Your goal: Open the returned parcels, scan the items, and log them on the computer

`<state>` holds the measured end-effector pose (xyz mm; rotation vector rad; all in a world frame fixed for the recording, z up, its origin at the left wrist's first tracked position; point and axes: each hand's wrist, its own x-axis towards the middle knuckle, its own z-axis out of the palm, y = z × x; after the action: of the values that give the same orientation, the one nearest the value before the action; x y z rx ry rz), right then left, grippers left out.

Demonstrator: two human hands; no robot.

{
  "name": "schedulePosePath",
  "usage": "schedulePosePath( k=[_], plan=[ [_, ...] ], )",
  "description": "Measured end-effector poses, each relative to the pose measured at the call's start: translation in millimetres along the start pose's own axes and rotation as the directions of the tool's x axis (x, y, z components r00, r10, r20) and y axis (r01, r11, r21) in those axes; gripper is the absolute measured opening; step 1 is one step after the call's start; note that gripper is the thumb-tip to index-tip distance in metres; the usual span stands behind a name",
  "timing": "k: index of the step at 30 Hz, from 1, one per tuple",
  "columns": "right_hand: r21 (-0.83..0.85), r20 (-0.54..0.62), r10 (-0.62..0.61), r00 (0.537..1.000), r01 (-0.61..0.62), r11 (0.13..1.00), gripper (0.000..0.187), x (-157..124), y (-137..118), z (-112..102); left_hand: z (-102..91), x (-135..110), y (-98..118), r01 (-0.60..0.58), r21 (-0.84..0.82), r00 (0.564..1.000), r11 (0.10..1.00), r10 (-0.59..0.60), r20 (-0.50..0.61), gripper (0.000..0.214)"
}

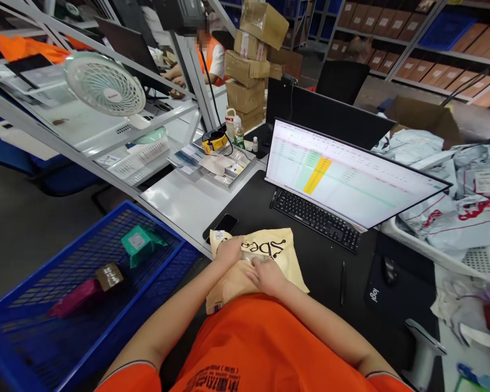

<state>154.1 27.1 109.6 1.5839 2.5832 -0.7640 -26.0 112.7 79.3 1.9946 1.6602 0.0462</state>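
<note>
My left hand clamped on a bag over the desk, lettering partly covered; my right hand against it, grip unclear; bag's near edge partly hidden by my shirt

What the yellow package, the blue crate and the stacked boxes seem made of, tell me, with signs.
Yellow package: thin paper or plastic film, fairly matte; it bends and creases softly, but the look leaves which open.
Blue crate: probably molded plastic, slightly glossy; even color and lattice walls.
Stacked boxes: likely cardboard; plain brown, flat-sided.
</note>
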Motion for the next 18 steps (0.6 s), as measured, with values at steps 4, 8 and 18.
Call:
schedulePosePath(
  k=[4, 8, 18],
  plan=[
    [-0.067, 0.065, 0.005, 0.998, -0.001, 0.998, 0.033, 5, -14, -2, -22.5, 25, -7, 0.168, 0.036, 0.982, 0.985, -0.164, -0.089, 0.015],
    [-0.069, 0.086, -0.106, 0.991, 0.112, 0.991, 0.033, 5, -24, -20, -48.7, 56, -21, 0.296, 0.014, 0.94, 0.955, -0.289, -0.181, 0.018],
    [-0.161, 0.123, -0.168, 0.978, 0.187, 0.969, 0.028, -89, -13, -68, -27.7, 90, 4, 0.356, -0.179, 0.918, 0.917, -0.379, -0.117, 0.012]
  ],
)
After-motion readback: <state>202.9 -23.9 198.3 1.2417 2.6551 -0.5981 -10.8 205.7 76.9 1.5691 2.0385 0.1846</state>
